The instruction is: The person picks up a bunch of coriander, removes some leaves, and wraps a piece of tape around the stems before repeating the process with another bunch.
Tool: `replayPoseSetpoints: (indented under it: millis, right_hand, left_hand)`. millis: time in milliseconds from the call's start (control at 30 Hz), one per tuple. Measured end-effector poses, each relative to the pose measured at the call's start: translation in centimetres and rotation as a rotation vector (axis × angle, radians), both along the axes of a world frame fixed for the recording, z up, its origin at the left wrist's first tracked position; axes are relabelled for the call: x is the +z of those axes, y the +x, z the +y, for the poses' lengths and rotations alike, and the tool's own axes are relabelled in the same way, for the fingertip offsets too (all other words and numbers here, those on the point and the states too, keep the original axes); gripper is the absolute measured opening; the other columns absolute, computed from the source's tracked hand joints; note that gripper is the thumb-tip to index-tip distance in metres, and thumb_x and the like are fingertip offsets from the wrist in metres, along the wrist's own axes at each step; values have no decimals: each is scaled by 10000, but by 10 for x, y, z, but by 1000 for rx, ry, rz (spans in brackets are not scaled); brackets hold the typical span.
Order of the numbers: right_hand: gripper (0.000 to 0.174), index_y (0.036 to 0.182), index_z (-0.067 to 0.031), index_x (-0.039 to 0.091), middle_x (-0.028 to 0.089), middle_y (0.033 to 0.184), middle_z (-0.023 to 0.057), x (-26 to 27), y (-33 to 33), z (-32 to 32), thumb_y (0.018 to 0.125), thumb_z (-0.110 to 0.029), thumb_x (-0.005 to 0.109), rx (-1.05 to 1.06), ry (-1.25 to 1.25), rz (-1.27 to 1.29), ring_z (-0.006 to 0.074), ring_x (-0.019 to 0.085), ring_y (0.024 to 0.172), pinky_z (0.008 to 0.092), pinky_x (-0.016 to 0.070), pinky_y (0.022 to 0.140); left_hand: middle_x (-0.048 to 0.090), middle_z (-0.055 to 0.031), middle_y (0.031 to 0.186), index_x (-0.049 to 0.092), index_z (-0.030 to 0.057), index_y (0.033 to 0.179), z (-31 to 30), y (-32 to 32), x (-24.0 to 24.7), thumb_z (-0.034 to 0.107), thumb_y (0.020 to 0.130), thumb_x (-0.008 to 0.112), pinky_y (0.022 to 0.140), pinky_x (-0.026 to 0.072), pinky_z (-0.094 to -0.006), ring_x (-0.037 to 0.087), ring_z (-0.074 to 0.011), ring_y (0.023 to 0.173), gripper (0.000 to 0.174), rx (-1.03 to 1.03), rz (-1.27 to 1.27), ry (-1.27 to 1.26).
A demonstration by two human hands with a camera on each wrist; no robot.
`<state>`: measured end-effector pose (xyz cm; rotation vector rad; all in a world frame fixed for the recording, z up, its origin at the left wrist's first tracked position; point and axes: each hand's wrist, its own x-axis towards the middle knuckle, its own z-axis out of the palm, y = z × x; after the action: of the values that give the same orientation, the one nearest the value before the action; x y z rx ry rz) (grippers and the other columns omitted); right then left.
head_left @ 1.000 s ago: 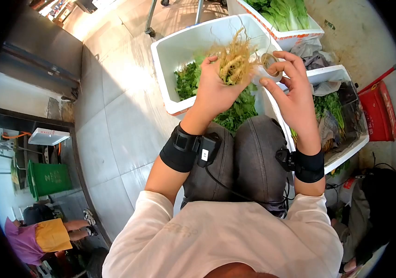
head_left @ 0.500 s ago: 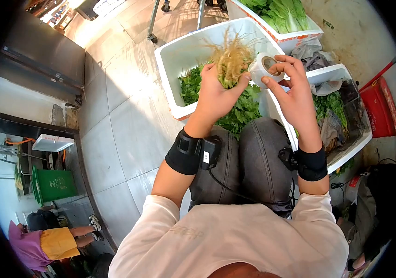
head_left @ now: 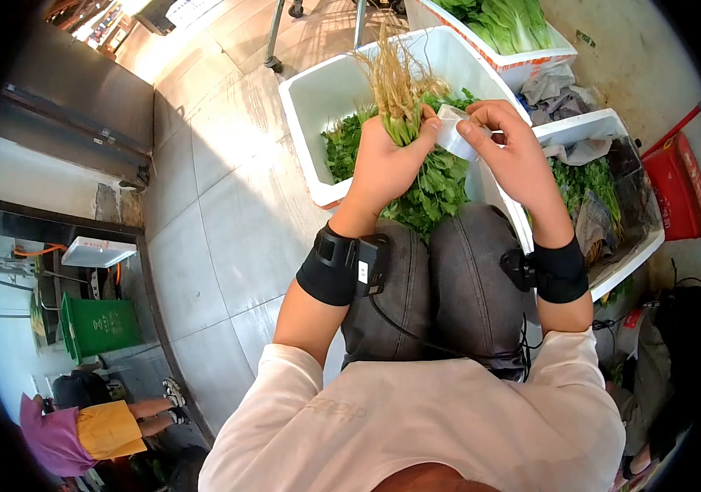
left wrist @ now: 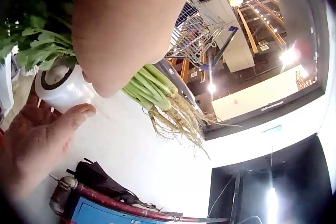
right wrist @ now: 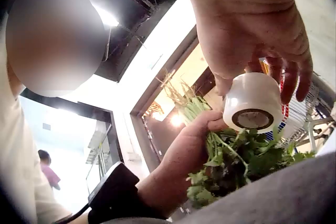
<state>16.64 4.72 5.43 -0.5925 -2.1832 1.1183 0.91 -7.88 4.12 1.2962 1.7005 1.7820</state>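
In the head view my left hand (head_left: 391, 164) grips a bunch of leafy celery (head_left: 400, 111) round its pale stems. Its stringy roots point up and away, and the leaves (right wrist: 236, 163) hang below the hand. My right hand (head_left: 510, 152) holds a wide roll of clear tape (head_left: 455, 135) between thumb and fingers, close beside the stems. The left wrist view shows the stems and roots (left wrist: 168, 103) past the left hand, with the tape roll (left wrist: 68, 94) near the right thumb. In the right wrist view the roll's brown core faces the camera.
A white foam box (head_left: 305, 156) with more greens stands before my knees. Other foam boxes hold lettuce (head_left: 502, 25) and green bunches (head_left: 584, 189) on the right. A red dustpan (head_left: 678, 189) leans near the wall. At far left a person (head_left: 80, 430) stands by a green bin (head_left: 100, 328).
The celery bunch has turned so its roots stand more upright. The tape roll has tilted, hiding its core in the head view, and come closer to the stems.
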Motion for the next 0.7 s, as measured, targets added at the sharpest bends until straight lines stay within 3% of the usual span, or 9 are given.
replayPoseSetpoints:
  millis: [67, 200, 433, 500, 633, 700]
  right_hand:
    - [341, 899, 12, 656, 645, 1221, 126, -11, -4, 10, 955, -312, 749, 109, -104, 104, 167, 628, 1010, 296, 508, 868]
    - [290, 891, -46, 630, 683, 1270, 111, -8, -5, 25, 973, -302, 737, 304, -337, 21, 100, 601, 957, 299, 501, 884]
    - [325, 1147, -37, 664, 681, 1195, 71, 3, -6, 36, 937, -264, 761, 354, -206, -58, 118, 593, 1020, 303, 489, 906]
    - [392, 1224, -37, 666, 673, 1158, 39, 5, -4, 43, 923, -265, 769, 524, -187, -117, 116, 579, 1025, 302, 485, 905]
    - [352, 1218, -43, 672, 674, 1146, 28, 6, -5, 51, 940, -246, 746, 552, -164, -194, 123, 582, 1013, 303, 481, 916]
    - [274, 1180, -55, 694, 662, 1127, 26, 8, -5, 52, 959, -216, 720, 478, -324, -283, 145, 593, 1020, 311, 473, 949]
  left_hand:
    - [629, 8, 796, 666, 7, 938, -2, 1, 2, 109, 960, 678, 696, 480, -273, 584, -94, 748, 105, -22, -65, -23]
    - [609, 1, 794, 654, 3, 951, -2, -2, 2, 103, 959, 656, 703, 470, -270, 589, -104, 759, 100, -105, -218, -44]
    - [592, -6, 794, 644, 1, 952, 3, -9, -8, 96, 973, 631, 757, 489, -289, 614, -136, 794, 99, -151, -410, 19]
    - [593, -6, 800, 642, 2, 948, 4, -9, -10, 102, 975, 631, 765, 492, -290, 616, -138, 798, 104, -133, -432, 25]
    - [587, -2, 803, 644, 9, 951, 4, -8, -10, 119, 983, 631, 781, 498, -290, 622, -141, 803, 115, -142, -448, 20]
    - [578, 3, 795, 646, 15, 955, 4, -8, -8, 118, 983, 629, 779, 498, -290, 624, -143, 802, 109, -159, -465, 13]
